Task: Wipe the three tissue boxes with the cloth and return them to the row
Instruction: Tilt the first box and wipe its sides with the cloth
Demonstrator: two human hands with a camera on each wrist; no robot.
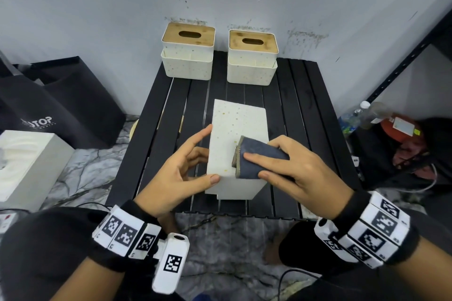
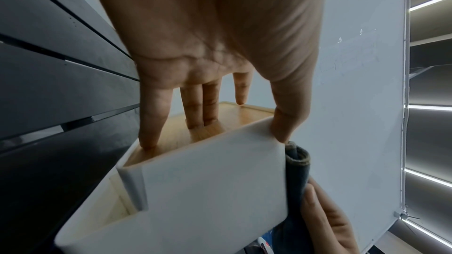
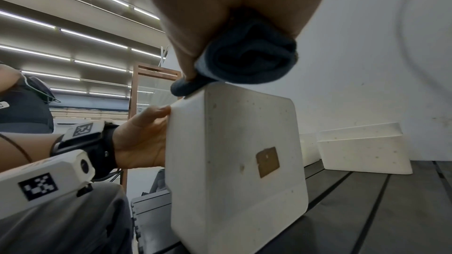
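A speckled white tissue box (image 1: 234, 124) lies tipped on its side in the middle of the black slatted table (image 1: 305, 129). My left hand (image 1: 195, 156) grips its left side: the thumb sits on the near top edge and the fingers (image 2: 195, 107) press the bamboo lid (image 2: 234, 119). My right hand (image 1: 256, 165) holds a folded dark blue cloth (image 1: 259, 154) down on the box's upward face, near its right edge. In the right wrist view the cloth (image 3: 247, 59) sits on the top edge of the box (image 3: 244, 152). Two more boxes (image 1: 187, 56) (image 1: 252, 61) stand upright at the back.
The grey wall is right behind the two back boxes. A black bag (image 1: 61, 105) and a white box (image 1: 29, 166) sit on the floor to the left. A dark metal shelf (image 1: 403, 61) with bottles and clutter (image 1: 381, 124) stands to the right.
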